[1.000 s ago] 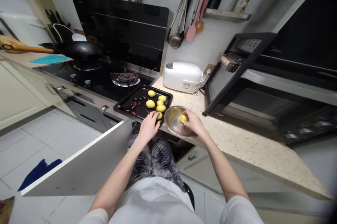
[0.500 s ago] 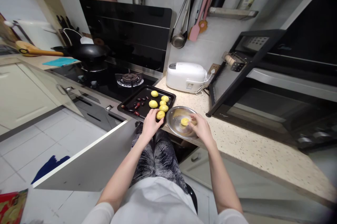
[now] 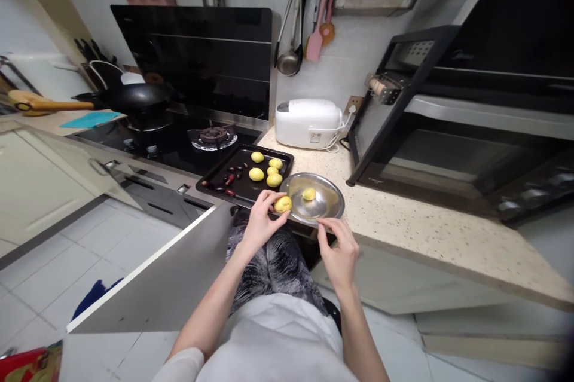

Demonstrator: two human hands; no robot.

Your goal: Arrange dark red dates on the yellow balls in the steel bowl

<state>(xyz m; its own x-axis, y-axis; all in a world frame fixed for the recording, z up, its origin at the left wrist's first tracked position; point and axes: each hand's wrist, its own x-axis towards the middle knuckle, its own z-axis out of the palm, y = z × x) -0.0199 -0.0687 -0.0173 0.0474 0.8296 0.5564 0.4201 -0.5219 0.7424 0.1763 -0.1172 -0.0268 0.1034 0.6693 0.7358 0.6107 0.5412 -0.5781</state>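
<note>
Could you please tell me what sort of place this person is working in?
It looks like a kitchen, probably a home one: a black wok sits on a gas stove, and a metal ladle hangs on the wall.

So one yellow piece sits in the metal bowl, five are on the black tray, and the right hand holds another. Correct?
Wrong hand: the head view shows the left hand holding that other piece. The rest stands: one yellow piece in the metal bowl, five on the black tray.
</note>
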